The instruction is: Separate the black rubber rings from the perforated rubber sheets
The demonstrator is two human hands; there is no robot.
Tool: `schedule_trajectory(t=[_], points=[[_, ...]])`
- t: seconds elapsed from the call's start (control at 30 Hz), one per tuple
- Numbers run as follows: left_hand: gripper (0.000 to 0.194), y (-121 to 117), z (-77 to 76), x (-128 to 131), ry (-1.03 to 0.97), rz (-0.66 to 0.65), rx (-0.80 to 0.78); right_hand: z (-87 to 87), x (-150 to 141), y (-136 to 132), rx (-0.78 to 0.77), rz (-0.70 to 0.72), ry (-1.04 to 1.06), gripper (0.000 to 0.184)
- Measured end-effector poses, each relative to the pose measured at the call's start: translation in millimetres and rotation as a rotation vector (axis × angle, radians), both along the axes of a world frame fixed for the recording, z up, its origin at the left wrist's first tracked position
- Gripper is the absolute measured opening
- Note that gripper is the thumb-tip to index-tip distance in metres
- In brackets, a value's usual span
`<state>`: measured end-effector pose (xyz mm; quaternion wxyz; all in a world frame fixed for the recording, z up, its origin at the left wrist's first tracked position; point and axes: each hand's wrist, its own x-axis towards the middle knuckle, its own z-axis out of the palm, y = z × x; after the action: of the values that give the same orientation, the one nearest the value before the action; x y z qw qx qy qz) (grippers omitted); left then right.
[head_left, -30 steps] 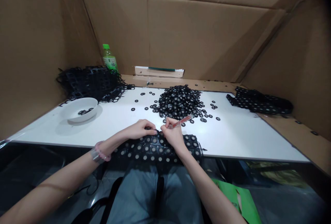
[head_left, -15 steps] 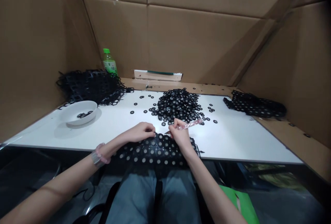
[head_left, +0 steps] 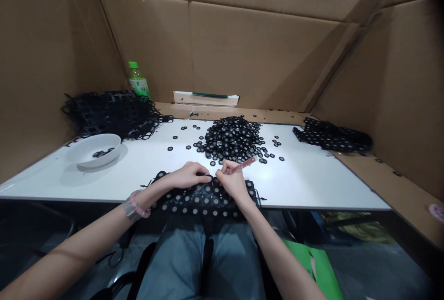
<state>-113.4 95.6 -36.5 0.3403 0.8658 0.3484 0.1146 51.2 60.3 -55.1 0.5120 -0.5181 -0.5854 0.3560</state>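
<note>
A black dotted sheet (head_left: 195,200) with rows of pale round discs lies over the table's front edge, above my lap. My left hand (head_left: 189,175) is closed in a pinch on the sheet's upper edge. Right beside it, my right hand (head_left: 233,180) grips a slim pen-like tool (head_left: 245,164) with a reddish shaft, held slanted. The tool's working end is hidden by my fingers, close to the sheet's top edge. Just beyond both hands is a heap of small black rings with pale centres (head_left: 232,139), with several loose ones scattered around.
On the left stand a white bowl (head_left: 81,150) holding a few black pieces, a tangled black mesh pile (head_left: 111,113) and a green-capped bottle (head_left: 138,82). Another black dotted sheet (head_left: 333,136) lies crumpled at right. Cardboard walls (head_left: 243,50) enclose the white table (head_left: 312,180).
My right hand has come closer to my left, and the tool's dark tip, visible before, is now hidden. The whole view has shifted slightly, with the scene sliding left.
</note>
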Motion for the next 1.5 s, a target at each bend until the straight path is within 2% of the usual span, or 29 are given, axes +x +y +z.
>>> schedule_trajectory(t=[0.17,0.37,0.57,0.73,1.1,1.27,1.5], points=[[0.035,0,-4.7,0,-0.034,0.011,-0.01,-1.0,-1,-1,0.038,0.01,-0.042,0.023],[0.031,0,-13.1,-2,-0.197,0.032,-0.088,-1.8,-8,-2,0.085,0.022,-0.068,0.024],[0.03,-2,-3.9,7,-0.073,0.102,-0.049,-1.6,12,2,-0.002,-0.013,0.054,0.021],[0.034,-1,-1.1,17,-0.013,0.045,0.026,0.0,20,0,-0.022,-0.01,0.041,0.021],[0.029,1,-9.0,16,-0.046,0.021,0.011,-0.5,16,-2,0.013,0.003,-0.027,0.021],[0.03,3,-13.3,17,-0.171,0.013,-0.091,0.3,9,-5,0.051,0.007,-0.042,0.024],[0.027,-3,1.2,27,0.009,0.076,-0.003,-4.2,27,3,-0.01,-0.038,0.117,0.022]])
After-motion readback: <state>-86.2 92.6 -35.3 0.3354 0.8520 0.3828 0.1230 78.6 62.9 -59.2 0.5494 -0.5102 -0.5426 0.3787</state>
